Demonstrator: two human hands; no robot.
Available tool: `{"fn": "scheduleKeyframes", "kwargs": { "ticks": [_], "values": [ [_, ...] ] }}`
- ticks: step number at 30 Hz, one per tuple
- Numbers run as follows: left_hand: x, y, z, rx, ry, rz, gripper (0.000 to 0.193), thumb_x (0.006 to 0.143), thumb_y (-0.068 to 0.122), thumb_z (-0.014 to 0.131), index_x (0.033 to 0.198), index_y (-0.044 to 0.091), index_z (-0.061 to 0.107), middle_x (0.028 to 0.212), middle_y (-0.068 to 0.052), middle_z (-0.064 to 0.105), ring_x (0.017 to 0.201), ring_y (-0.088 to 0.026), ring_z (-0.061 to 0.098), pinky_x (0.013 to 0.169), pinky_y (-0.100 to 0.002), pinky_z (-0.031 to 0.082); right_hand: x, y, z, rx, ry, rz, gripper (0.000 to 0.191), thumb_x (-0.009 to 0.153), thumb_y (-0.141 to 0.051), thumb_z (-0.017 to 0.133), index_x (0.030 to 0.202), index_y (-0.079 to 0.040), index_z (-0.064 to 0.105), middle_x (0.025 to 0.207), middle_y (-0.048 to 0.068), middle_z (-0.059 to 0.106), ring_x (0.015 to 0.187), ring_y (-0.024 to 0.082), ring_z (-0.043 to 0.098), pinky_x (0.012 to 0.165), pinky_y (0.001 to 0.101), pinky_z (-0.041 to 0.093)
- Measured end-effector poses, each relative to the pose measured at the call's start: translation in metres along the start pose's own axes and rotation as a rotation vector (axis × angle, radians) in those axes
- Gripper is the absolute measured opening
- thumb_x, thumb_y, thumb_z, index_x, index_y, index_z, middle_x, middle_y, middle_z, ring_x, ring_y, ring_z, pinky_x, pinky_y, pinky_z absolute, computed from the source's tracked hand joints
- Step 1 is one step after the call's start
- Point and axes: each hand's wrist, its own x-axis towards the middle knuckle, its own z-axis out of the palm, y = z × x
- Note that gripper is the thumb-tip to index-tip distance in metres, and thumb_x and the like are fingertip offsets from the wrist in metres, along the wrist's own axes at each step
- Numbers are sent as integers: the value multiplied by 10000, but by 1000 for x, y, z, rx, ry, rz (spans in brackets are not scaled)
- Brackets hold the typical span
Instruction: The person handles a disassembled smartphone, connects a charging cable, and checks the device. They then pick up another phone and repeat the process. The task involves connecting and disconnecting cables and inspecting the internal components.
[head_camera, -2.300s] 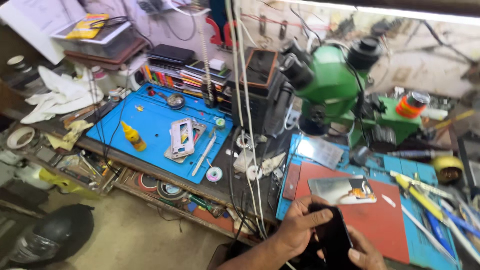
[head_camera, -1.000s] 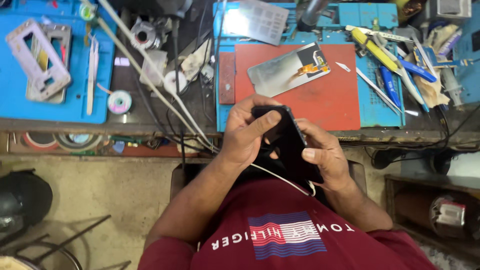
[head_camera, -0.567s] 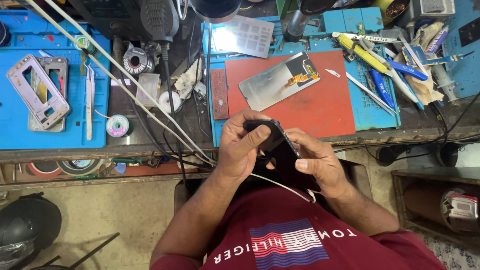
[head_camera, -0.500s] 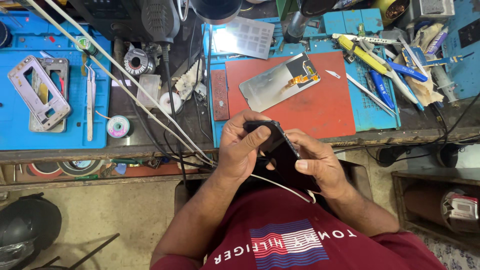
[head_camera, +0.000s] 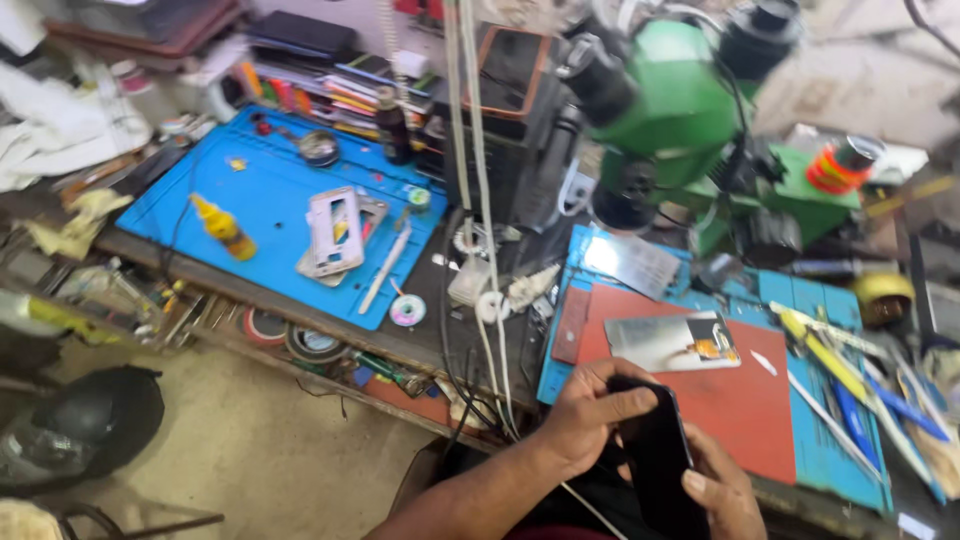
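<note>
Over the red mat (head_camera: 740, 410), the black phone (head_camera: 660, 460) is gripped by the left hand (head_camera: 590, 415) and right hand (head_camera: 722, 490); it is best kept steady and level.

Both hands, left hand (head_camera: 585, 420) and right hand (head_camera: 722, 490), grip a black phone (head_camera: 658, 455) over the red mat (head_camera: 740, 405).

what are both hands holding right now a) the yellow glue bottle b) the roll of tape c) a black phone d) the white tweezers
c, the left hand and right hand both grip a black phone over the near edge of the red mat; the yellow bottle stands untouched on the blue mat.
</note>
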Motion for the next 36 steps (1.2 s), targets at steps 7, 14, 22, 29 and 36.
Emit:
{"fn": "scheduleKeyframes", "kwargs": {
  "ticks": [7,14,22,29,36],
  "values": [
    [-3,11,3,32,-44,8,170,979,150,776,1105,62,703,895,-10,699,651,-47,611,528,-180,451,36,34,-65,-18,-222,0,795,813,-234,660,1506,52,397,1437,317,534,1346,415,525,1128,563,357],
    [-5,15,7,27,-32,-5,189,966,159,786,1106,63,704,893,-6,701,657,-42,619,527,-174,453,35,31,-57,-26,-252,-36,740,844,-199,632,1489,89,413,1420,322,546,1353,412,523,1142,560,349],
    [-4,14,8,24,-12,-18,207,951,167,797,1098,63,695,897,-8,705,690,-47,637,568,-175,469,38,26,-56,-99,-255,-13,737,834,-224,627,1474,82,429,1382,316,573,1312,397,565,1109,537,391],
    [-5,16,10,22,4,-26,210,948,162,800,1101,64,693,893,-8,697,675,-40,620,554,-172,448,36,23,-54,-69,-231,29,727,820,-231,627,1448,85,444,1343,347,603,1217,434,646,1063,573,460],
    [-6,17,11,13,13,-55,203,948,150,789,1103,68,687,899,-19,708,690,-50,645,554,-176,467,30,24,-51,47,-145,112,765,795,-216,625,1474,48,394,1341,382,575,1070,537,719,984,645,524]
  ]
}}
